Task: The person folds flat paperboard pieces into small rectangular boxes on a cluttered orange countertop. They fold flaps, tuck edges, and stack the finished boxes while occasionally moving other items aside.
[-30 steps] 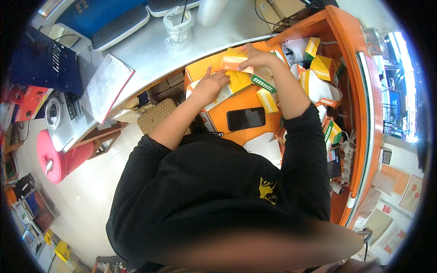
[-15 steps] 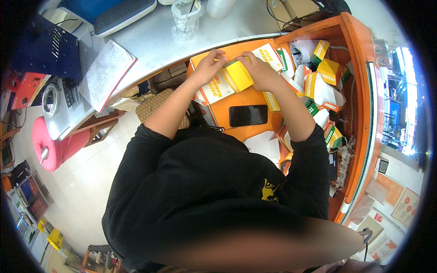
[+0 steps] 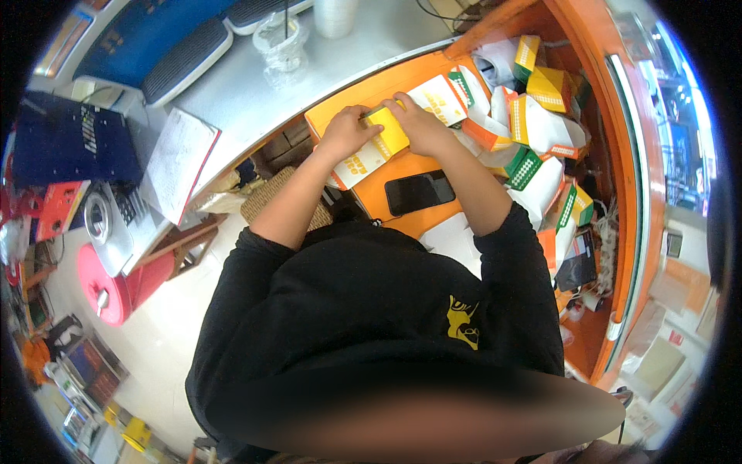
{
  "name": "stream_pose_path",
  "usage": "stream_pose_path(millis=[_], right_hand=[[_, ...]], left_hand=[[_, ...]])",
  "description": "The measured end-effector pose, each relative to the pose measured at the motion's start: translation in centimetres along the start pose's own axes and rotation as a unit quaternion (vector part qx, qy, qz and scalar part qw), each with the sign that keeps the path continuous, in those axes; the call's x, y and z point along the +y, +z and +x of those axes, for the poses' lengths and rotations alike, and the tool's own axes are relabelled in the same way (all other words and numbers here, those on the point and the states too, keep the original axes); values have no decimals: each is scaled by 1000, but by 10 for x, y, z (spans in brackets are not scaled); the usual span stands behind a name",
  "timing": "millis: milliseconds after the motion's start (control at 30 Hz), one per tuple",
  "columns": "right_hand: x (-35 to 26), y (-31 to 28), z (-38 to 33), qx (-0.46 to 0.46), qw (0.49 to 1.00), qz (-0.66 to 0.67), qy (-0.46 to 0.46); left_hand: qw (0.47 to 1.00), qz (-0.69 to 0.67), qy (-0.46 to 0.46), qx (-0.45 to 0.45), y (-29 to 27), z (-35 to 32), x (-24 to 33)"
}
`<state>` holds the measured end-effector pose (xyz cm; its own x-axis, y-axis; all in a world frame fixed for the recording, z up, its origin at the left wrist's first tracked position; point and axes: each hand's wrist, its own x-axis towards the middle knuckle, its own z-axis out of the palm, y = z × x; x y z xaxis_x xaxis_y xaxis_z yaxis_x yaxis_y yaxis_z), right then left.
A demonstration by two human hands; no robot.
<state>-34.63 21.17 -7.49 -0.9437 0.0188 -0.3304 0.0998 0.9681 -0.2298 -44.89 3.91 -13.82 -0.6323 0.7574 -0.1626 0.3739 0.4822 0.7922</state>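
Nearest me lies one black phone (image 3: pixel 418 192) on the orange table (image 3: pixel 402 224). Just beyond it, my left hand (image 3: pixel 345 133) and right hand (image 3: pixel 417 124) are both clamped on one small yellow carton (image 3: pixel 386 130), half-folded I judge, over a flat white-and-yellow blank (image 3: pixel 359 162). Right of the phone — a heap of folded cartons (image 3: pixel 541 116), roughly a dozen, too jumbled to count exactly.

Bright, even indoor light, heavy fisheye bend.
Glare whitens the right rim; a blurred band crosses the bottom.
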Motion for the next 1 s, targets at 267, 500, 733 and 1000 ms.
stream_pose_path(millis=[267,500,733,1000], right_hand=[[9,25,6,86,993,-36,-71],[20,38,8,77,988,-48,-124],[32,39,8,138,980,92,-107],[68,-2,-77,177,947,-101,248]], left_hand=[[968,-15,-20,-248,-25,63,28],[929,-173,26,-326,-21,78,16],[983,36,175,-33,5,52,10],[964,55,239,101,10,23,20]])
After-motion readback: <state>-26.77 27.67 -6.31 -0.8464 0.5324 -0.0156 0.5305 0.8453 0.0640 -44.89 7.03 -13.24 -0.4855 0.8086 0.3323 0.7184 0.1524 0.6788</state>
